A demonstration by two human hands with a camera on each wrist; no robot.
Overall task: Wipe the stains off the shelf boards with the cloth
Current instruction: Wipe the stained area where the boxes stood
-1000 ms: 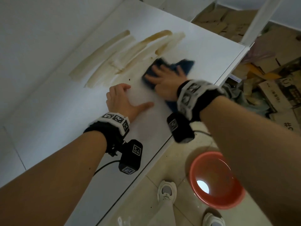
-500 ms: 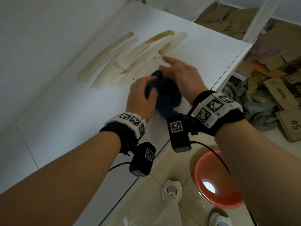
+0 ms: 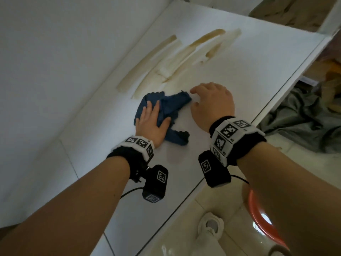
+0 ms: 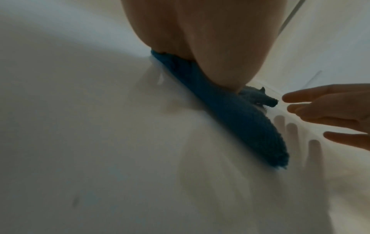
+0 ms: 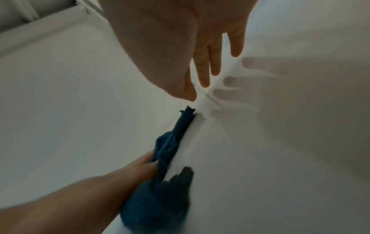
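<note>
A crumpled dark blue cloth lies on the white shelf board, just below several brown streaky stains. My left hand lies flat on the cloth with straight fingers, pressing it to the board; the cloth shows under the palm in the left wrist view. My right hand hovers just right of the cloth, fingers loosely spread, holding nothing. In the right wrist view its fingers hang above the board, close to the cloth's tip.
A white wall runs along the board's left side. The board's front edge drops to a tiled floor with a red basin, my white shoe, grey fabric and cardboard at right.
The cloth went from my right hand, which wiped with it, through both hands bunching it, to lying under my flat left hand. My right hand has let go and moved aside.
</note>
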